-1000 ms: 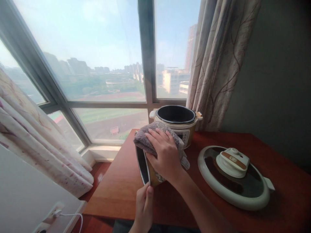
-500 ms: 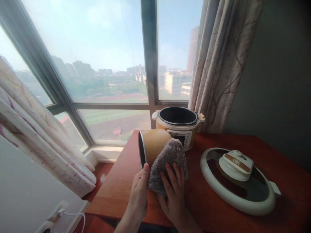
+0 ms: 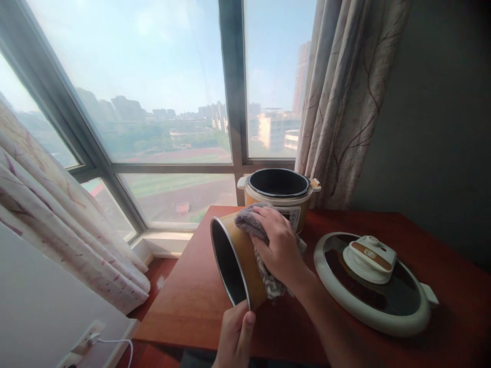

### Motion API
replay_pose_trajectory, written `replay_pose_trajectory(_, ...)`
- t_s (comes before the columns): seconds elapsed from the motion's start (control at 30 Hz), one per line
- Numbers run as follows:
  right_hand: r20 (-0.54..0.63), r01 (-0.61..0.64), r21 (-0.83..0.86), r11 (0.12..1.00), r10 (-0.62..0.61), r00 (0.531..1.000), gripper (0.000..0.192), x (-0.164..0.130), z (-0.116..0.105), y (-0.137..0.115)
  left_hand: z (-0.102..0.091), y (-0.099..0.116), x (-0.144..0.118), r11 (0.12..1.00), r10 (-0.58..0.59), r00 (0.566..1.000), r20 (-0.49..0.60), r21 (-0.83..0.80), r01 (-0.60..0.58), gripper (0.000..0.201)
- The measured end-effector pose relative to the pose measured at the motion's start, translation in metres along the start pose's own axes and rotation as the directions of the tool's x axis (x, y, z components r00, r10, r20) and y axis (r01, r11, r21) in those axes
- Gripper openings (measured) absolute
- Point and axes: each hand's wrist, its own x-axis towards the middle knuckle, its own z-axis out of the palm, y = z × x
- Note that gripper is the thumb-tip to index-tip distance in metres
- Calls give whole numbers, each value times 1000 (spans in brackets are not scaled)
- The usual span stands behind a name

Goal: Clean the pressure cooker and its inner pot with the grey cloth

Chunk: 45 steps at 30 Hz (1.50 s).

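Observation:
A gold inner pot (image 3: 247,250) with a dark inside is tipped on its side above the table, its mouth turned to the left. My left hand (image 3: 236,329) grips the pot's rim at the near side, thumb outside. Over the pot's upper outer wall, my right hand (image 3: 278,245) presses a grey fluffy cloth (image 3: 249,220), fingers curled round it. The rest of the cloth hangs down along the pot's side. Behind stands the electric pressure cooker body (image 3: 303,199), its front panel partly hidden by my right hand.
The cooker's round lid (image 3: 326,276) lies on the right of the reddish wooden table (image 3: 172,306). A window (image 3: 169,76) and a patterned curtain (image 3: 341,102) rise behind. At lower left a plug with a white cable (image 3: 115,341) sits in a wall socket.
My right hand and the cloth have moved up to the top of the pot's outer wall. The pot has turned so more of its inside shows, and my left hand has shifted lower along the rim.

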Motion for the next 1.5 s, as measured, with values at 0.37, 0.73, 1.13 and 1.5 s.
replay_pose_trajectory(0.37,181,-15,-29,999,20,983,29,43,-3,-17,0,-6,-20,987,126,991,41,96,-129,58)
replay_pose_trajectory(0.73,34,104,-15,995,-103,994,40,7,16,-16,2,24,19,977,-161,983,82,-130,171,62)
replay_pose_trajectory(1.13,-129,194,-90,977,-204,970,55,-94,50,-7,-12,69,80,762,-407,911,74,-522,383,52)
replay_pose_trajectory(1.5,-191,190,-180,965,-224,956,51,-109,58,2,-12,44,78,809,-360,929,85,-467,356,59)
